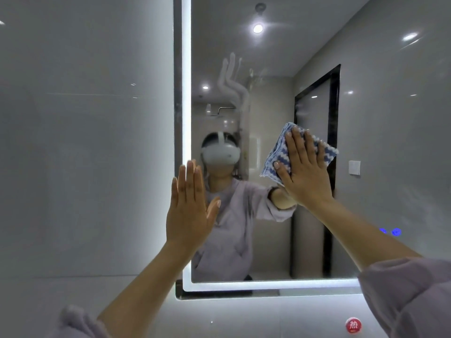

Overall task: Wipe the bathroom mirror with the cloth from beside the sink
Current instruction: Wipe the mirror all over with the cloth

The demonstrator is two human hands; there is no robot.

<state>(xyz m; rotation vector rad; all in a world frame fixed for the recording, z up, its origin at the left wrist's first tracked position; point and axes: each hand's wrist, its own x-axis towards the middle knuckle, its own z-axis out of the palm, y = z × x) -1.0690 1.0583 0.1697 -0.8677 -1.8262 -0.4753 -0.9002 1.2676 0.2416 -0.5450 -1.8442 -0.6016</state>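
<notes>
The bathroom mirror (268,69) fills the middle and right of the head view, framed by a lit white strip. My right hand (303,167) lies flat on the glass, pressing a folded blue-and-white striped cloth (275,156) against it at mid height. White foamy streaks (231,86) run down the glass above and left of the cloth. My left hand (189,206) is raised with fingers together, palm toward the mirror's left edge, holding nothing. Whether it touches the glass I cannot tell.
Glossy grey tiled wall (85,142) extends left of the mirror and below it. A red round sticker (353,325) sits on the wall under the mirror. Two blue lights (390,232) glow at the mirror's lower right. The reflection shows a dark door frame (334,106).
</notes>
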